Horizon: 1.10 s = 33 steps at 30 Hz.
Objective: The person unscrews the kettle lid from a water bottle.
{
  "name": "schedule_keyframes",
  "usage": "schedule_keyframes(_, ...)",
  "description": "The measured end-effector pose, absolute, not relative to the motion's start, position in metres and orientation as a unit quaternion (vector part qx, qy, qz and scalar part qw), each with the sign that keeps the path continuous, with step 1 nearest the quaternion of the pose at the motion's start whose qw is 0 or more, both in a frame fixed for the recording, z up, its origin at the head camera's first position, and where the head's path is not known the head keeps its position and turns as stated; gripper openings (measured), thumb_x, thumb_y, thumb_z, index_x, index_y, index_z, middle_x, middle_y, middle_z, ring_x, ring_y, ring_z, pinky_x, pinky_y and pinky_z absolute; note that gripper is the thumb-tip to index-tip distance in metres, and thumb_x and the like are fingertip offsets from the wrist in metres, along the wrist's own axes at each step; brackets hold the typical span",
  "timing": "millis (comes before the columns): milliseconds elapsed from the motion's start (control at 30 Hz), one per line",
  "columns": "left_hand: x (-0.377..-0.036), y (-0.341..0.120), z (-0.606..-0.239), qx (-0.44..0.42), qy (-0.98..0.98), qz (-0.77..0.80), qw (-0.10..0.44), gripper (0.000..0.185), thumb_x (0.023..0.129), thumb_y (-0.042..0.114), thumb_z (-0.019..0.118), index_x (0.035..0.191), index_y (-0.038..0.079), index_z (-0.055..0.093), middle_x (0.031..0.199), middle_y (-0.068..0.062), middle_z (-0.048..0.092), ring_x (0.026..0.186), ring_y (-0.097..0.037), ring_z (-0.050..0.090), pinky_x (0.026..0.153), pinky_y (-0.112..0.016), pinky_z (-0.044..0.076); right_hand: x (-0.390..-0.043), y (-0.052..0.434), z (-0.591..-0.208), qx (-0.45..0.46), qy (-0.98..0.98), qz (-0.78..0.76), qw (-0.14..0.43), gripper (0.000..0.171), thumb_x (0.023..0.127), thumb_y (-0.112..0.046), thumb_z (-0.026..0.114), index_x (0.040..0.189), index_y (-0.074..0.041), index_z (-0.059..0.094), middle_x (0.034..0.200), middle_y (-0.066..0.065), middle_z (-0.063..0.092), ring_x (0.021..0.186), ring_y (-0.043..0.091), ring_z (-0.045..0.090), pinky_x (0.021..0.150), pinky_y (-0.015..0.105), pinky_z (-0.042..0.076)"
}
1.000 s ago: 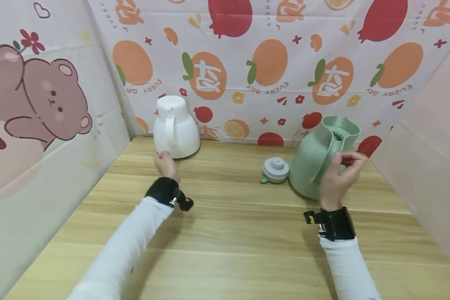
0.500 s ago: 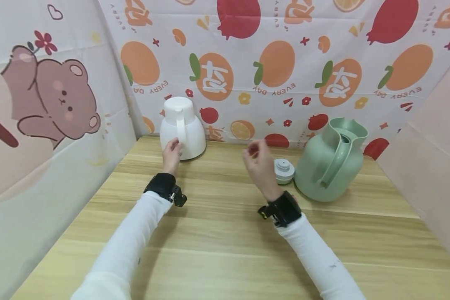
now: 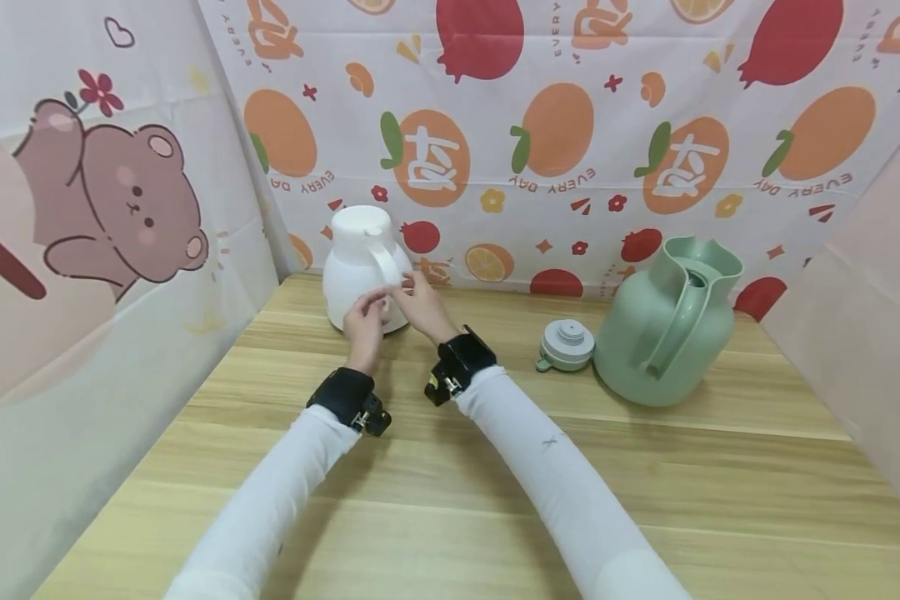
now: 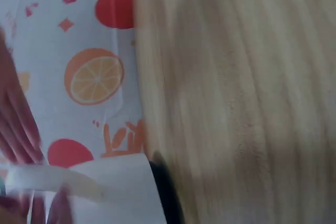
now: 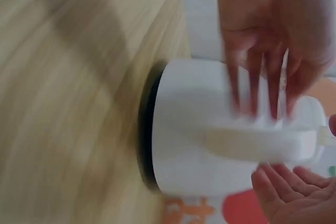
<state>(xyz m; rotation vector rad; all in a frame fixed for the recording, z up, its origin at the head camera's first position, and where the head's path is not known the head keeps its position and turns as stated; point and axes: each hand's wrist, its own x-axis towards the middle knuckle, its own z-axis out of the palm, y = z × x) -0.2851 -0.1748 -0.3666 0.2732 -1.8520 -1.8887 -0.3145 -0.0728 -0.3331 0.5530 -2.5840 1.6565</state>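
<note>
In the head view, a white vacuum jug (image 3: 348, 279) with its lid on stands at the back left of the table. Its handle (image 5: 262, 144) points forward and to the right. My left hand (image 3: 366, 327) is in front of the jug, on the left side of the handle. From the right, my right hand (image 3: 426, 308) reaches to the handle's lower end. The right wrist view has the handle between the two hands, with the left hand's fingers (image 5: 254, 80) and right fingers (image 5: 286, 179) uncurled. Blur hides whether the fingertips touch it.
At the right stands a green vacuum jug (image 3: 656, 333) with an uncovered top. A grey stopper (image 3: 567, 343) with a green tab lies just left of it on the wooden table (image 3: 450, 500). Printed cloth (image 3: 555, 192) lines the back and sides.
My right hand has left the green jug and crossed leftward to the white jug. My left hand has shifted slightly right. The white jug's handle has turned to the right.
</note>
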Motion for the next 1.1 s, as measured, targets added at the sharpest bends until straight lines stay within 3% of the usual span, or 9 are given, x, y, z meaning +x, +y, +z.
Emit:
schedule_keyframes(67,-0.288,-0.181,-0.365,0.144,-0.67,-0.665,0.297,0.032,0.095,0.007,0.044,0.125,-0.001,0.051,0.126,-0.016,0.049,0.114,-0.025,0.043,0.092,-0.031,0.035,-0.32,-0.082,-0.335,0.154,-0.808,0.569,-0.021,0.048,0.095,-0.026,0.05,0.135,-0.001,0.04,0.126,0.015,0.052,0.115,0.022,0.049,0.092,0.03,0.04)
schedule_keyframes(133,-0.295,-0.194,-0.363,0.183,-0.675,-0.638,0.323,0.038,0.096,0.014,0.043,0.133,0.004,0.044,0.134,-0.014,0.04,0.122,-0.023,0.035,0.099,-0.03,0.027,-0.328,-0.088,-0.339,0.139,-0.787,0.6,-0.036,0.048,0.095,-0.029,0.05,0.135,-0.003,0.041,0.126,0.013,0.052,0.115,0.019,0.048,0.093,0.03,0.039)
schedule_keyframes(233,-0.312,-0.219,-0.362,0.199,-0.703,-0.623,0.279,0.05,0.099,0.03,0.036,0.146,0.013,0.025,0.148,-0.009,0.02,0.134,-0.02,0.017,0.106,-0.028,0.013,-0.348,-0.093,-0.355,0.147,-0.77,0.62,-0.029,0.04,0.094,-0.037,0.051,0.122,-0.009,0.053,0.115,0.005,0.057,0.106,0.013,0.052,0.087,0.026,0.041)
schedule_keyframes(333,-0.326,-0.239,-0.366,0.169,-0.721,-0.64,0.205,0.056,0.1,0.041,0.025,0.148,0.017,0.011,0.152,-0.004,0.006,0.136,-0.016,0.005,0.106,-0.025,0.006,-0.354,-0.094,-0.362,0.159,-0.786,0.597,-0.017,0.03,0.095,-0.034,0.05,0.108,-0.008,0.057,0.107,0.004,0.059,0.1,0.012,0.052,0.084,0.025,0.041)
schedule_keyframes(400,-0.331,-0.247,-0.37,0.15,-0.72,-0.656,0.173,0.058,0.099,0.043,0.023,0.149,0.016,0.008,0.152,-0.002,0.006,0.136,-0.014,0.005,0.106,-0.025,0.006,-0.354,-0.094,-0.365,0.167,-0.799,0.578,-0.013,0.025,0.096,-0.029,0.049,0.106,-0.006,0.056,0.106,0.006,0.059,0.099,0.015,0.053,0.084,0.027,0.042)
schedule_keyframes(467,-0.334,-0.25,-0.374,0.141,-0.718,-0.663,0.161,0.06,0.099,0.044,0.024,0.149,0.016,0.008,0.152,-0.002,0.008,0.136,-0.015,0.006,0.107,-0.026,0.007,-0.345,-0.094,-0.359,0.16,-0.805,0.571,-0.021,0.025,0.098,-0.022,0.046,0.113,-0.003,0.053,0.11,0.01,0.057,0.104,0.018,0.052,0.088,0.029,0.041)
schedule_keyframes(600,-0.334,-0.245,-0.376,0.154,-0.71,-0.664,0.176,0.065,0.096,0.046,0.037,0.148,0.015,0.014,0.151,-0.005,0.015,0.135,-0.018,0.014,0.107,-0.03,0.011,-0.341,-0.091,-0.358,0.169,-0.786,0.595,-0.019,0.028,0.099,-0.021,0.041,0.114,-0.001,0.053,0.105,0.012,0.06,0.102,0.017,0.052,0.085,0.025,0.04)
schedule_keyframes(733,-0.335,-0.24,-0.375,0.176,-0.709,-0.655,0.194,0.066,0.093,0.043,0.046,0.146,0.014,0.02,0.148,-0.006,0.021,0.133,-0.02,0.02,0.106,-0.031,0.015,-0.34,-0.089,-0.359,0.18,-0.781,0.597,-0.017,0.028,0.1,-0.021,0.038,0.105,0.001,0.055,0.095,0.011,0.062,0.095,0.015,0.052,0.08,0.023,0.039)
schedule_keyframes(1100,-0.334,-0.247,-0.372,0.176,-0.7,-0.671,0.167,0.067,0.093,0.037,0.05,0.146,0.011,0.02,0.149,-0.007,0.018,0.133,-0.021,0.02,0.106,-0.032,0.016,-0.34,-0.081,-0.357,0.214,-0.788,0.577,-0.038,0.03,0.1,-0.022,0.037,0.102,0.002,0.056,0.097,0.014,0.062,0.096,0.018,0.053,0.083,0.025,0.039)
